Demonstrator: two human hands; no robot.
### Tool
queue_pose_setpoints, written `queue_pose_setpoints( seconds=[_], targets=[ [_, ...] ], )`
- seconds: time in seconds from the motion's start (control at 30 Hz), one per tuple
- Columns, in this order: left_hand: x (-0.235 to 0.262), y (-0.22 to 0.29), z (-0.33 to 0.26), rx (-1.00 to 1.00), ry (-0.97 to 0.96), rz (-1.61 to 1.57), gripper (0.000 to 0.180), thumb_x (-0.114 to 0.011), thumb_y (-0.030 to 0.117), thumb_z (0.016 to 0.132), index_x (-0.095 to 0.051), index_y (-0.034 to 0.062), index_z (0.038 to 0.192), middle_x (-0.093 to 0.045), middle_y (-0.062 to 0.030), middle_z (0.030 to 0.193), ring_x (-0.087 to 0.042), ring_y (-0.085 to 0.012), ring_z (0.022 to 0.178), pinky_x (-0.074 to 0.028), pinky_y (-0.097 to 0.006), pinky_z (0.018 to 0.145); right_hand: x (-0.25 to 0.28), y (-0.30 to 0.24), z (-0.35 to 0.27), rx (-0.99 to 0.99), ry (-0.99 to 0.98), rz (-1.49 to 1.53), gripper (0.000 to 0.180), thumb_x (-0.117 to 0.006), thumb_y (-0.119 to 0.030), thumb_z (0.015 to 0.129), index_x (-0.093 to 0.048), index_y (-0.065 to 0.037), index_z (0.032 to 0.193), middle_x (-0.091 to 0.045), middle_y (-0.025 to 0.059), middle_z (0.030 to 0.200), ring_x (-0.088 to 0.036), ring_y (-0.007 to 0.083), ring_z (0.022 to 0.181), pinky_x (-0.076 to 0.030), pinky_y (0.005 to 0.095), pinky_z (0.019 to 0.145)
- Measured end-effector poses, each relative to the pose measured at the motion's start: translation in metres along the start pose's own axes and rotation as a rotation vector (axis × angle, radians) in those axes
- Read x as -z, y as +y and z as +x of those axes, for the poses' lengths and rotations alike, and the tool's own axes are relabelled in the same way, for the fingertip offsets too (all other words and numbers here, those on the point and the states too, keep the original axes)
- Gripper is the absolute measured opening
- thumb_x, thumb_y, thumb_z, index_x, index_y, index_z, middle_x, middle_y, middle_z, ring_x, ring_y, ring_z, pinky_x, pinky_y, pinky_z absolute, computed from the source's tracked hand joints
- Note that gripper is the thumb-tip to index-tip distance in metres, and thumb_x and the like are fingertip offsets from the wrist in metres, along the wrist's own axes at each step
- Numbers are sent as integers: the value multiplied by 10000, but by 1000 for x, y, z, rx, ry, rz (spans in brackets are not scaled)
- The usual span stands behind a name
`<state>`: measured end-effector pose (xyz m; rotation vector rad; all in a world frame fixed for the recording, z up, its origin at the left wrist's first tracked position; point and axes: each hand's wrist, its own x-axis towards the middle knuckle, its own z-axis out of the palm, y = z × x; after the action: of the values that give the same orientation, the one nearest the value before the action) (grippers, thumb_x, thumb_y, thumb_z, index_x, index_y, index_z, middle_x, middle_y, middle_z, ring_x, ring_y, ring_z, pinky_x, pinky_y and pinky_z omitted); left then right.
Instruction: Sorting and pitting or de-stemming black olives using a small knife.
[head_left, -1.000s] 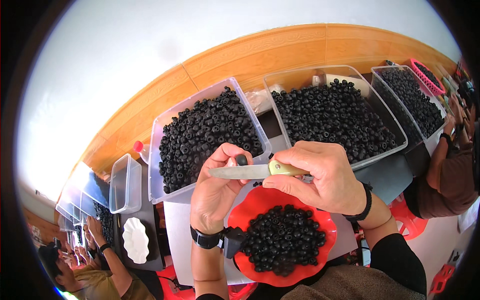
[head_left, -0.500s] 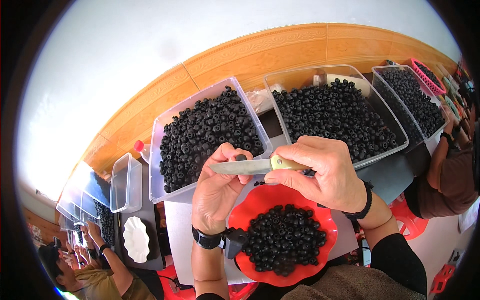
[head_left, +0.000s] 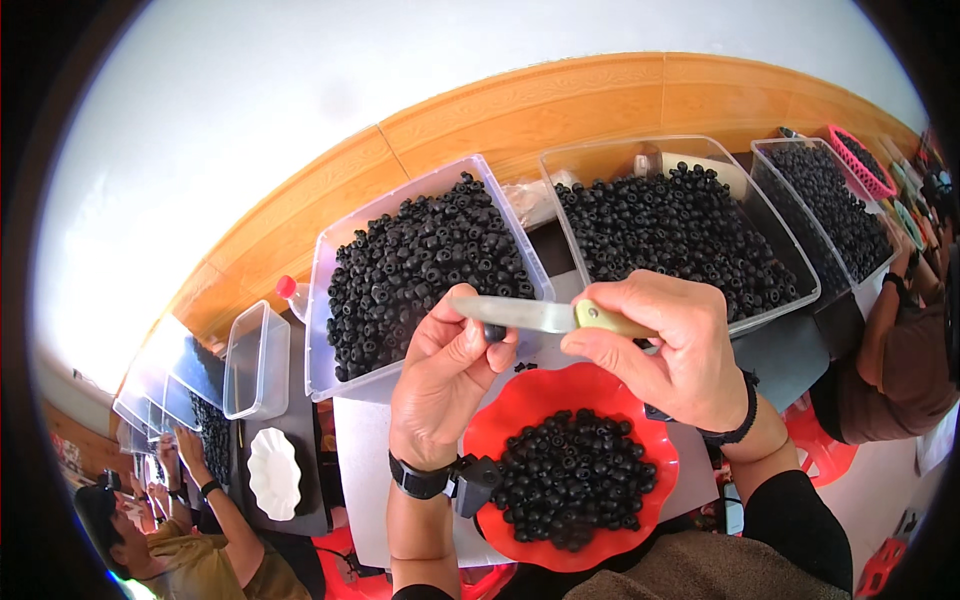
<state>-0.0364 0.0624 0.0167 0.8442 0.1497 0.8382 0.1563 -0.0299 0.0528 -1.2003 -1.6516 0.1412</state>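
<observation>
My right hand (head_left: pixel 670 350) is closed around the yellow-green handle of a knife (head_left: pixel 530 314), its blade pointing left. Between the fingertips of my left hand (head_left: pixel 435 385) is a small round black piece (head_left: pixel 494 332), partly hidden, just below the blade. The blade lies across the left fingertips; whether its edge touches the piece I cannot tell. Under both hands stands a red scalloped bowl (head_left: pixel 655 430) with many small black hollow pieces (head_left: pixel 570 470) in it. A few black scraps (head_left: pixel 525 367) lie on the table behind the bowl.
Two big clear bins, one at left (head_left: pixel 318 300) and one at right (head_left: pixel 805 290), stand behind my hands, full of black pieces. Left are a smaller clear box (head_left: pixel 257 360), a white scalloped dish (head_left: pixel 273 475) and a red-capped bottle (head_left: pixel 289 288). People sit on both sides.
The knife has risen slightly and shifted right with my right hand. The black piece, earlier above the blade, now shows below it. The view has shifted a little.
</observation>
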Motion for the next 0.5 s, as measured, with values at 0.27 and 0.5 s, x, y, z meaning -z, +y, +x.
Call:
queue_pose_setpoints(
  seconds=[0.27,0.5],
  targets=[
    [0,-4,4,23,-62,-19,161,-633,86,858,-520,40,964,-543,-71,827,-500,-147,746,-424,-246,688,-6,2,-7,131,-47,2,295,-800,-151,695,-648,4,895,-565,85,646,-548,206,509,-406,286,467],
    [5,-4,2,0,-83,6,187,-660,107,836,-531,50,959,-544,-77,834,-498,-142,743,-421,-247,705,-6,4,-5,109,-39,-19,270,-783,-198,719,-649,-19,871,-572,68,651,-560,198,523,-411,297,454]
  ],
)
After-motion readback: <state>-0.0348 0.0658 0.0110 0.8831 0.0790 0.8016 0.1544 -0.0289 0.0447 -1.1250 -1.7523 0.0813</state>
